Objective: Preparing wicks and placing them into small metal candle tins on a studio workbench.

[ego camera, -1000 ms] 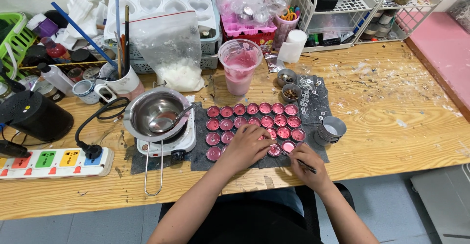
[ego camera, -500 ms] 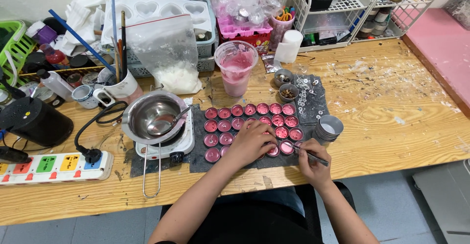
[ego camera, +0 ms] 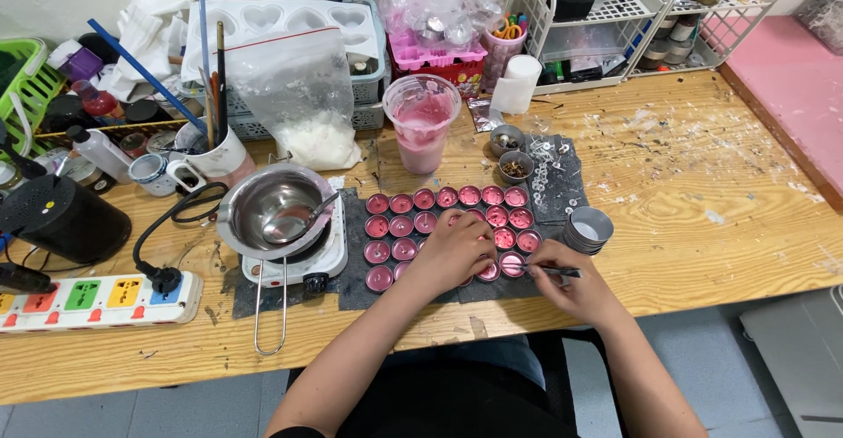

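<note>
Several small round tins of pink wax (ego camera: 400, 227) stand in rows on a dark grey mat (ego camera: 351, 280) in the middle of the wooden table (ego camera: 702, 209). My left hand (ego camera: 457, 252) rests on the tins near the front of the rows, fingers curled over one of them. My right hand (ego camera: 566, 284) is at the mat's front right corner and pinches thin metal tweezers (ego camera: 553, 270), their tip pointing left at a tin near my left hand.
A steel pot with a long handle (ego camera: 274, 214) sits on a small white hotplate (ego camera: 303, 267) left of the mat. A plastic cup of pink wax (ego camera: 422, 123), a bag of white flakes (ego camera: 309, 104), a stack of empty tins (ego camera: 588, 229), a power strip (ego camera: 97, 297) and wire racks (ego camera: 615, 16) surround it.
Both hands have stayed over the front right tins. The right hand with the tweezers has shifted slightly; the view has tilted a little.
</note>
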